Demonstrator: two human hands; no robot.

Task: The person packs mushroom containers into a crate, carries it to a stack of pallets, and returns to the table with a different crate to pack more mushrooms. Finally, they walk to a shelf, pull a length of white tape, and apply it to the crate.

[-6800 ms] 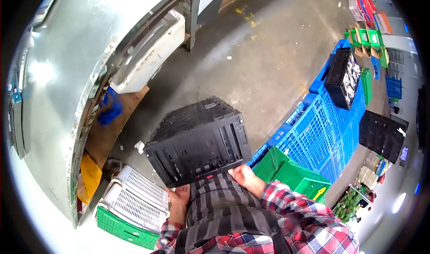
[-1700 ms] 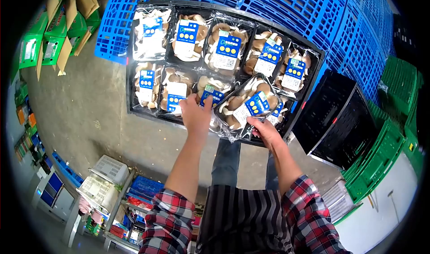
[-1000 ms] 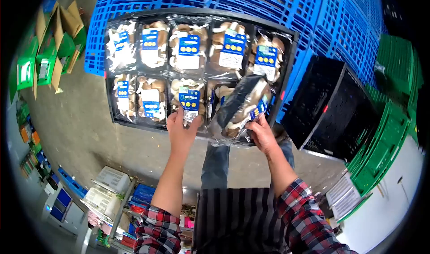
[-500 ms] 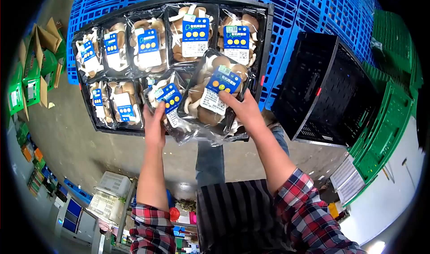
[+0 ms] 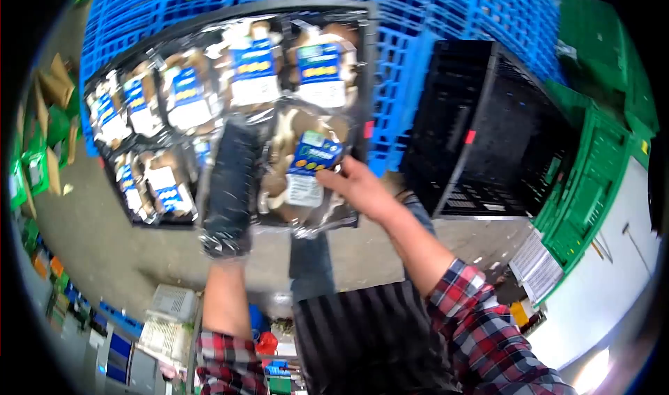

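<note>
A black crate (image 5: 143, 222) holds rows of film-wrapped mushroom packs with blue and white labels. At its front, a mushroom pack (image 5: 282, 203) lies label up. My right hand (image 5: 366, 189) grips that pack's right edge, thumb on the label. Beside it, a second mushroom pack (image 5: 231, 186) is tilted on edge, its black tray underside toward me. My left hand (image 5: 226, 268) holds this tilted pack from below; the pack hides its fingers. Behind them, another mushroom pack (image 5: 254, 71) sits in the back row.
The crate rests on blue plastic pallets (image 5: 397, 67). To the right, an empty black crate (image 5: 453, 127) lies on its side, with green crates (image 5: 571, 186) beyond. Cardboard boxes (image 5: 49, 116) stand at left. Pale baskets (image 5: 167, 322) stand lower left.
My left hand has turned its mushroom pack up on edge, so the tray's underside shows instead of the label. The right-hand pack sits lower and more level. The whole view has shifted.
</note>
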